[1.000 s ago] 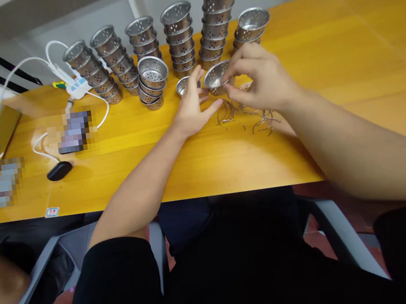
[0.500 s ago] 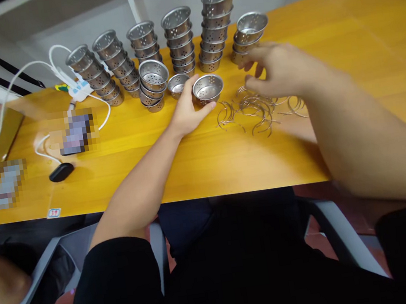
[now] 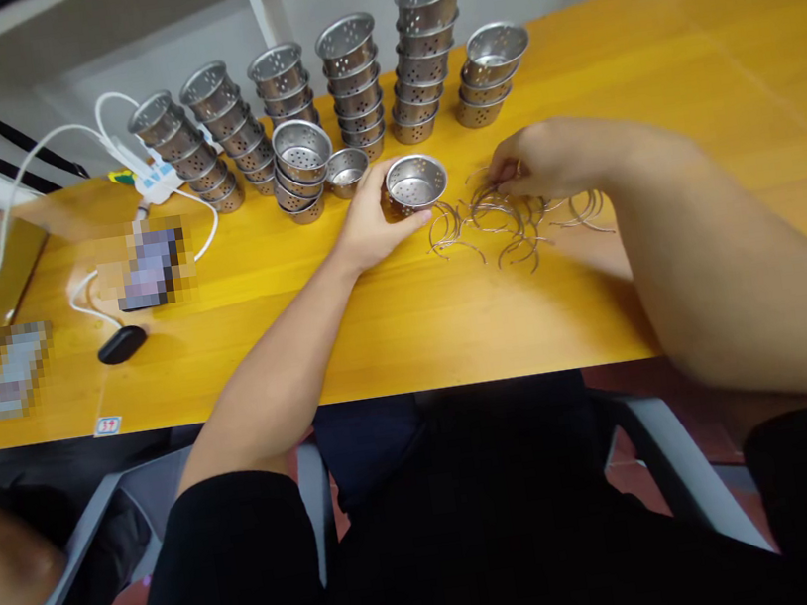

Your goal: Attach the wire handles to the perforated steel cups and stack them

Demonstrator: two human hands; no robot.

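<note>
My left hand [image 3: 373, 222] is wrapped round a small perforated metal strainer basket [image 3: 417, 182], its open mouth turned up. My right hand [image 3: 530, 164] is at the back of a loose pile of thin curved wires [image 3: 504, 218], fingers pinched together on one of them; the fingertips are partly hidden. Just behind my left hand stands another strainer basket [image 3: 346, 170]. To its left is a short, leaning stack of baskets [image 3: 302, 151].
Tall stacks of strainer baskets [image 3: 354, 84] line the back of the yellow table [image 3: 408, 332], with a shorter stack [image 3: 491, 70] at the right. Leftward lie a power strip [image 3: 157, 180] with white cables, a blurred phone [image 3: 152, 268] and a black oval object [image 3: 122, 344].
My right hand has come down from beside the right-hand stack to the wire pile, and its fingers have closed. My left hand keeps hold of the basket, nearly still.
</note>
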